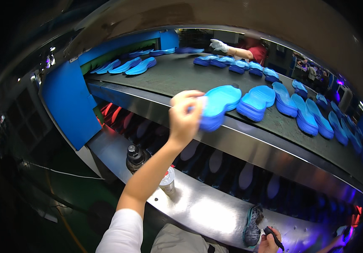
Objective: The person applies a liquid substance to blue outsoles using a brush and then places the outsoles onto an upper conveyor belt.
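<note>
My left hand (185, 114) is raised to the near edge of the upper conveyor belt (177, 76) and grips a blue shoe sole (217, 105) by its left end. The sole lies tilted over the belt's steel rim, just left of a row of several more blue soles (299, 111). My right hand (269, 241) rests low at the bottom edge on the steel shelf (202, 208), closed around a small black brush (273, 236). A grimy round container (253, 225) sits just left of that hand.
More blue soles (128, 66) lie at the far left of the belt. Across the belt another person's white-gloved hand (218, 45) touches soles there. A black bottle (135, 157) and a small white bottle (167, 181) stand on the shelf. Dark soles ride the lower level (232, 168).
</note>
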`<state>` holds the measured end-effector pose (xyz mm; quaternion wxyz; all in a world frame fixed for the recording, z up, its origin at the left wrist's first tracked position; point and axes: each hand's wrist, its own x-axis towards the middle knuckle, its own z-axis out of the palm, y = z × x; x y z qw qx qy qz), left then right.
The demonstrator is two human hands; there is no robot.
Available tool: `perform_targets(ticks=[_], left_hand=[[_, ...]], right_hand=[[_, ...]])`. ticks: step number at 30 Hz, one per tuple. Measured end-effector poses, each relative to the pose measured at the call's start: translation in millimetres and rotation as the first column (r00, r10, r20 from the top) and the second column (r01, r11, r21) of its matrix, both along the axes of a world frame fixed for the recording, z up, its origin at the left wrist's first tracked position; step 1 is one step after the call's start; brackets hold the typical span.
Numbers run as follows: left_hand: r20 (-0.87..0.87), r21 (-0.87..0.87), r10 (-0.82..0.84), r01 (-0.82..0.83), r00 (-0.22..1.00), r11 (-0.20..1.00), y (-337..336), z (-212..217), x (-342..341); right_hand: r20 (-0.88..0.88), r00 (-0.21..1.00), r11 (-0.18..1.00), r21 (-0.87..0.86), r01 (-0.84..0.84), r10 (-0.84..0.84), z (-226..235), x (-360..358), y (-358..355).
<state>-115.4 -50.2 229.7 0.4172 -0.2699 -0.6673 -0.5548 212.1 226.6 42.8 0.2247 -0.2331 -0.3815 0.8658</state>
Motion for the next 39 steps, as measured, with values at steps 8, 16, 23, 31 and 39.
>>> perform_targets(ticks=[8, 16, 23, 31, 39], left_hand=[[0.386, 0.82, -0.901, 0.373, 0.196, 0.433, -74, -96, 107], [0.046, 0.967, -0.828, 0.233, -0.558, -0.103, 34, -214, 169], [0.022, 0.999, -0.776, 0.047, -0.63, -0.01, 89, -214, 200], [0.395, 0.917, -0.835, 0.101, -0.383, 0.387, 88, -221, 171], [0.254, 0.966, -0.815, 0.094, -0.52, 0.241, 75, -195, 180]], right_hand=[[-0.202, 0.979, 0.985, 0.162, 0.058, -0.025, 10, -17, -3], [-0.16, 0.945, 0.946, 0.204, -0.251, 0.285, 29, -52, -31], [0.003, 0.992, 0.926, 0.358, -0.12, 0.127, 25, -97, -13], [0.015, 0.991, 0.082, 0.996, -0.026, 0.13, 45, -83, -80], [0.022, 0.958, 0.588, 0.785, -0.193, 0.285, 77, -66, -38]])
